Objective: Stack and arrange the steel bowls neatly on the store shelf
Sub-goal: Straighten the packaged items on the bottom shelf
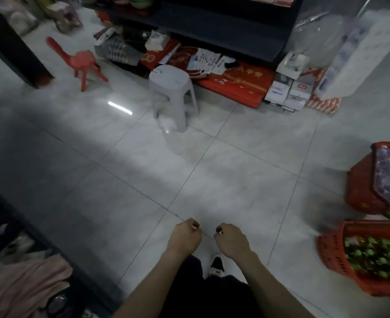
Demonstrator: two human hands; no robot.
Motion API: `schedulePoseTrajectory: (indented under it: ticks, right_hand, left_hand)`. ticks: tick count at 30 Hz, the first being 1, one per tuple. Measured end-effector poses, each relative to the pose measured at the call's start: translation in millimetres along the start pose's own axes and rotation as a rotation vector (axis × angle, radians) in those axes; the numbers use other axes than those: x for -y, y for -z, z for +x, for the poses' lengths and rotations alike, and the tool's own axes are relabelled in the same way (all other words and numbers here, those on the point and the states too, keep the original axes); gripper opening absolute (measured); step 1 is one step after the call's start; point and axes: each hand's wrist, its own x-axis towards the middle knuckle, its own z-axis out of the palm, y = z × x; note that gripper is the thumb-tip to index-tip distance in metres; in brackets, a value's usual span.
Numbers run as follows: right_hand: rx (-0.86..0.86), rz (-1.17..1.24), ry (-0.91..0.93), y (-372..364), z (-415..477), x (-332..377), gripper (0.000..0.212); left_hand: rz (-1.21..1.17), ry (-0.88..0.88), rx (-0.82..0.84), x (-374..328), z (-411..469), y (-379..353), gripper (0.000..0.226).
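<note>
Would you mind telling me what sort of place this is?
Probably a small shop, seen from its aisle: a dark goods shelf, a red basket filled with green-capped bottles, and boxed stock piled on the tiled floor.

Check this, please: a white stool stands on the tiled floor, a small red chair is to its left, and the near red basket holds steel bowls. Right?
Wrong in one point: the head view shows the near red basket holding green-capped bottles, not steel bowls. The rest is right.
</note>
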Motion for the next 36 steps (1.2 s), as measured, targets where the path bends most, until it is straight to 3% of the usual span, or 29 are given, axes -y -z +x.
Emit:
schedulePoseTrajectory:
  ticks: [10, 20, 28, 36]
  right_hand:
    - [0.087, -0.124, -0.039, 89, 149, 70, 0.036]
    - [-0.076, -0.014, -0.017, 195, 286, 196, 0.033]
    - [-0.07, -0.041, -0.09, 273, 390, 216, 0.029]
    - [0.003, -0.093, -0.067, 411, 518, 222, 0.031]
  left_hand:
    - [0.034, 0.053, 0.04, -58, 151, 85, 0.036]
    - [0.046, 0.045, 0.005, -126, 315, 236, 0.035]
    - [0.066, 0.073, 0.085, -193, 415, 264, 0.037]
    - [0.15, 0.103, 0.088, -321, 533, 306, 0.041]
